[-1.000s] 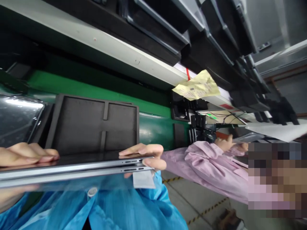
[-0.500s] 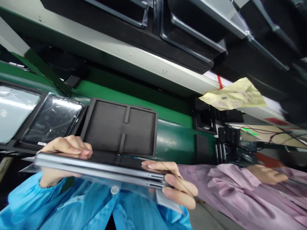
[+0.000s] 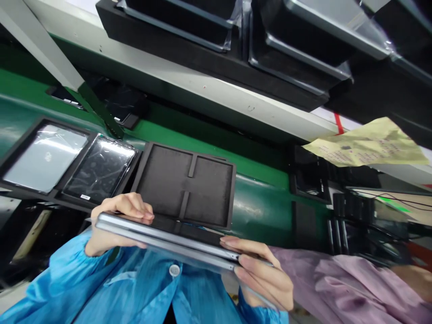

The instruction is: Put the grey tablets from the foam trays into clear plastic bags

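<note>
Two thin tablets (image 3: pixel 168 238) with silver edges and a glossy black upper face lie one on the other, seen nearly edge-on in front of my chest. My left hand (image 3: pixel 118 220) is closed around their left end, fingertips on the top face. At the right end my right hand (image 3: pixel 259 270) grips them, fingers on top and along the edge. Clear film hangs at their edges. Just beyond them sits a dark foam tray (image 3: pixel 189 182) with two recesses and nothing in them.
Left of it, another foam tray (image 3: pixel 56 196) holds a pale film-wrapped panel (image 3: pixel 47 157) and a black one (image 3: pixel 101 168). A shelf edge (image 3: pixel 202 85) crosses above, carrying black trays of devices. A yellow paper (image 3: pixel 367 144) hangs at right. A co-worker's pink sleeve (image 3: pixel 337 283) is close on my right.
The view has shifted, so the trays and shelf sit further right in the picture. My hands still hold the stacked tablets, whose right end now tilts a little lower.
</note>
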`<state>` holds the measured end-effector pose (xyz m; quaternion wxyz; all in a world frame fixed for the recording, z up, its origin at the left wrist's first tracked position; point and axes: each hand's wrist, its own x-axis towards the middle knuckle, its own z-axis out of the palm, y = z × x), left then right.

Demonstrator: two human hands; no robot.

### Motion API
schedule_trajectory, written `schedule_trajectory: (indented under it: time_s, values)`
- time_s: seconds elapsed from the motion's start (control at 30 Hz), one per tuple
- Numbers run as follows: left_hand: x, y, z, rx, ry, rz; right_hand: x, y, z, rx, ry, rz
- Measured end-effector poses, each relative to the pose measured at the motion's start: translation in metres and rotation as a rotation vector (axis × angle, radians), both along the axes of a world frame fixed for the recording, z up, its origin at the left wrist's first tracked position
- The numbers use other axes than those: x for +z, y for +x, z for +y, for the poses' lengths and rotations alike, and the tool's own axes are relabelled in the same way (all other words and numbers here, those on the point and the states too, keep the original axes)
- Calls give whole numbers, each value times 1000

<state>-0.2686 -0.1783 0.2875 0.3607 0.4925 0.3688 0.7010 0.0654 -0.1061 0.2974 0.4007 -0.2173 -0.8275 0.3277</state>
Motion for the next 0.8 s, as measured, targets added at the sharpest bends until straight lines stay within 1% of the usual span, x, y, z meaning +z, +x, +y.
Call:
schedule_trajectory:
  time_s: [0.1, 0.13, 0.2, 0.27, 0.3, 0.37, 0.43, 0.47, 0.5, 0.53, 0.57, 0.6, 0.67, 0.73, 0.77, 0.8]
  values:
    - [3, -1, 1, 4, 10, 89, -1, -1, 4, 73, 64, -14]
    - [6, -2, 2, 3, 9, 127, -3, -3, 5, 62, 80, 1]
    - [13, -5, 3, 5, 3, 219, -7, -8, 9, -7, 121, 100]
    - [23, -8, 6, 11, 0, 316, -11, -15, 14, -66, 164, 193]
    - [29, -7, 8, 10, 4, 380, -12, -20, 17, -78, 191, 191]
    - [40, -2, 14, 3, 42, 614, -13, -34, 20, -63, 238, 95]
    - [51, 10, 24, 35, 157, 947, -13, -54, 20, -32, 231, -36]
    - [55, 18, 28, 73, 239, 1103, -13, -66, 19, -26, 178, -77]
    - [59, 25, 32, 117, 318, 1221, -15, -77, 17, -54, 105, -85]
    - [63, 31, 34, 153, 377, 1285, -17, -87, 16, -160, 11, -12]
    - [65, 35, 35, 175, 403, 1314, -20, -95, 15, -207, -66, 55]
    - [65, 35, 33, 177, 387, 1315, -24, -100, 15, -242, -119, 130]
    - [60, 24, 27, 171, 249, 1257, -32, -102, 17, -259, -204, 257]
    - [47, 4, 21, 130, 56, 1148, -42, -95, 20, -248, -288, 353]
    - [38, -6, 19, 97, 3, 1092, -47, -89, 21, -244, -336, 402]
    - [28, -13, 19, 27, -34, 1007, -53, -84, 23, -241, -371, 457]
